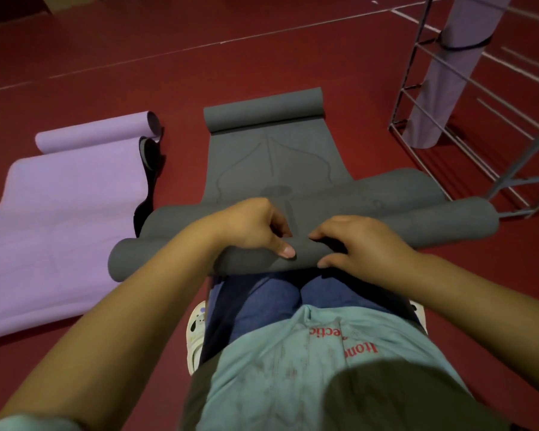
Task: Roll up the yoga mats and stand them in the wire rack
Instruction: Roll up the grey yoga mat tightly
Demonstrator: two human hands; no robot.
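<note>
A grey yoga mat (271, 157) lies on the red floor in front of my knees, its far end curled and its near end rolled into a thick tube (156, 259). My left hand (255, 228) and my right hand (358, 244) rest side by side on the middle of that roll, fingers curled over it and gripping it. To the left a purple yoga mat (59, 213) is spread flat, its far end curled. At the upper right stands the wire rack (417, 88) with a rolled purple mat (448, 76) upright inside it.
A black carrying strap (150, 169) lies between the two flat mats. The rack's lower frame (511, 194) comes close to the right end of the grey roll. White lines cross the red floor further back.
</note>
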